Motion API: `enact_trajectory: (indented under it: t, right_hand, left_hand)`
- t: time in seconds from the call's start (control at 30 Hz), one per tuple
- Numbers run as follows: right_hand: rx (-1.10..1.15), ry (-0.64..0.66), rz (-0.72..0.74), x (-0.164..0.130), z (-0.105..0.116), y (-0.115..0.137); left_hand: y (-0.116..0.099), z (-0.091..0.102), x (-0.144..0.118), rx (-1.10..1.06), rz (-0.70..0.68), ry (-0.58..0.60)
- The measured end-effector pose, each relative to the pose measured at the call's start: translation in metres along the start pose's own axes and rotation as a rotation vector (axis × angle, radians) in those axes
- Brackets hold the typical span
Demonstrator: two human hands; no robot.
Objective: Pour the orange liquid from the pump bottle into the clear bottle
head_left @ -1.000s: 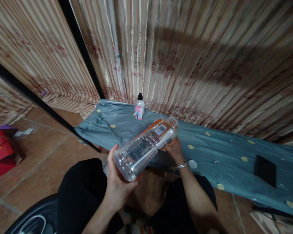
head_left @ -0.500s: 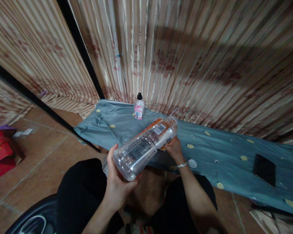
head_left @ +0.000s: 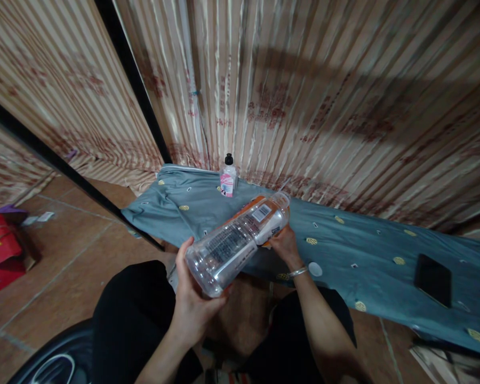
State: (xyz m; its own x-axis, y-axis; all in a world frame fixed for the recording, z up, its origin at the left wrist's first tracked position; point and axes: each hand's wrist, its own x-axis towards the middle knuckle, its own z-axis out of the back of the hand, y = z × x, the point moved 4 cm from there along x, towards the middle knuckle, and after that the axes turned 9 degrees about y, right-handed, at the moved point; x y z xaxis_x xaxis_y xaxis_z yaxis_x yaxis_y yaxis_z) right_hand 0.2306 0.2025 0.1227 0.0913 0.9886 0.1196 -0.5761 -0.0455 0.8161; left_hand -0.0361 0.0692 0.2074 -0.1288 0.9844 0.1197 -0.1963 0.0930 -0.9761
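Left hand (head_left: 194,312) is cupping the base of one big clear bottle (head_left: 232,250) with an orange-and-white label, thumb and forefinger spreading wide around either side. The other fingers are hiding behind the plastic, so I can't tell how they're sitting. Right hand (head_left: 287,246) is gripping that same bottle up by the shoulder, fingers mostly disappearing underneath, and honestly I can't tell how far they're curling. So the bottle is tilting between both sets of fingers, neck pointing out past the right ones. One thin pale streak (head_left: 285,184) is showing beyond the neck, no clue what.

Counting the rest: one small bottle (head_left: 226,182) with a black cap is standing upright beyond the left fingers. One white disc (head_left: 315,269) is lying near the right fingers, just beside the one silver bracelet (head_left: 298,272). One black phone (head_left: 433,280) is lying well right of those fingers. Small bottle, disc and phone are all resting on one teal cloth (head_left: 356,256). One red box (head_left: 2,248) is sitting way left of the left fingers.
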Motion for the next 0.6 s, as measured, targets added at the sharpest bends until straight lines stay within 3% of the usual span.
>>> enact_trajectory:
  t: [0.6]
  right_hand:
    - [-0.054,0.048,0.046,-0.0015,0.0036,0.0086]
  left_hand:
    - [0.0019,-0.0002,-0.0008,-0.007,-0.032,-0.005]
